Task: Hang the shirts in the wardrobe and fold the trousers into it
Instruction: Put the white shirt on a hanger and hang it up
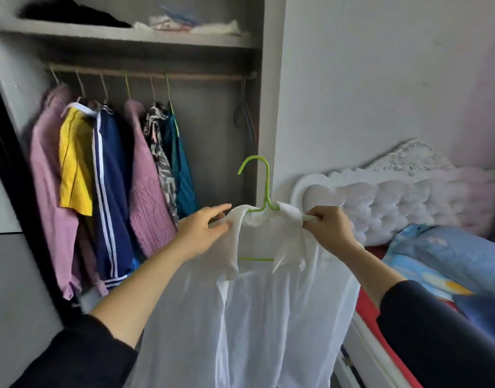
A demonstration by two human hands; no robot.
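pinching white shirt (pixel 268 317) shoulders, both hands' fingers (pixel 221 223), green hanger (pixel 264 186) between

Wall (pixel 380 79): pale and plain, to the right of the wardrobe.
Wardrobe (pixel 272 79): grey and open, with a rail (pixel 184 76) under a shelf (pixel 129 36).
Headboard (pixel 394 197): white, tufted, with a carved top, against the wall.
Bed (pixel 366 312): red sheet with blue printed bedding (pixel 436 247) on it.
Light: soft and even.

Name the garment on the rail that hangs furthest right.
The teal garment, last on the rail, just right of the black-and-white patterned top; all others hang further left.
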